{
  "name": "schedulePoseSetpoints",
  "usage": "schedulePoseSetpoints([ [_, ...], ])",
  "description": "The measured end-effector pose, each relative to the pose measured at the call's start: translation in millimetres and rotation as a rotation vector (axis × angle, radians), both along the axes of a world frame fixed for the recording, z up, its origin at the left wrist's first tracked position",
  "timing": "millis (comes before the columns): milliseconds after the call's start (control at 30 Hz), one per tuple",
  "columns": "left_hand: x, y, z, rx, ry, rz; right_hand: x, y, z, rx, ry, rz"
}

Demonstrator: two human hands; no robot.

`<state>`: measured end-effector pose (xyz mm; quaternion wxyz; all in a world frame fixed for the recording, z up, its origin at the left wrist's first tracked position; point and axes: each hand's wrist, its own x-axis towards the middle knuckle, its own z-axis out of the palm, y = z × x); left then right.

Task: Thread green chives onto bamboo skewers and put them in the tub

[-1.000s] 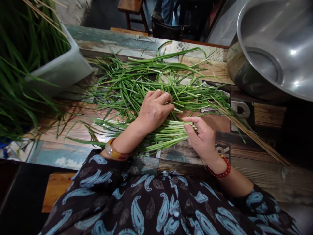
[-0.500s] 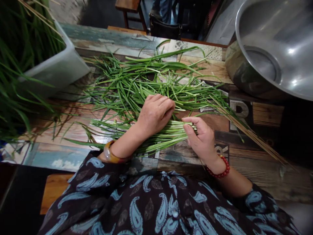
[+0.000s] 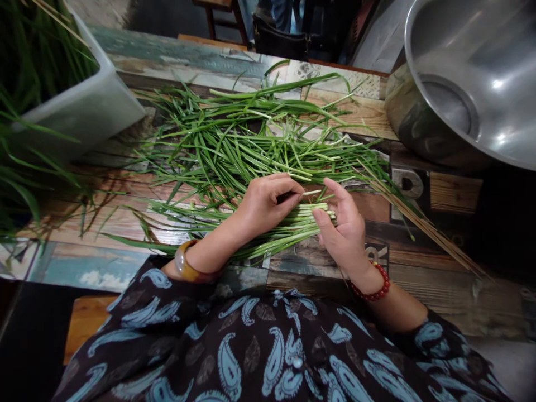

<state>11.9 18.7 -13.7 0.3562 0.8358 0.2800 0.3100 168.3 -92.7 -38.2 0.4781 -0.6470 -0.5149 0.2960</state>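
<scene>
My left hand is closed in a pinch on a garlic chive, whose pale stem end pokes out past the fingertips. Beneath that hand lies a small bundle of garlic chives, its whitish ends lined up toward the right. My right hand is at those ends, thumb and forefinger spread apart, the thumb against or just beside the stems. Its lower fingers are partly hidden. Beyond both hands spreads a loose heap of garlic chives with leaves pointing in many directions.
A white bin full of long green leaves stands at the left. On the right is a large steel basin. Thin dry straw-coloured strands lie across the wood-patterned table. A stool and a person's legs show behind.
My right forefinger has lifted away from the thumb, opening the hand. The left fingertips have shifted slightly right, and a single pale stem now sticks out of them.
</scene>
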Motion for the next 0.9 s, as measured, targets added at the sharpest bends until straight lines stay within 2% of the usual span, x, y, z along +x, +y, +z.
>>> schedulePoseSetpoints([
  [300, 0.9, -0.4, -0.2, -0.006, -0.014, -0.033, 2.6, 2.1, 1.1, -0.007, -0.058, 0.026],
  [900, 1.3, -1.7, -1.5, 0.011, 0.021, -0.008, -0.1, 2.9, 4.9, -0.016, -0.093, 0.041],
])
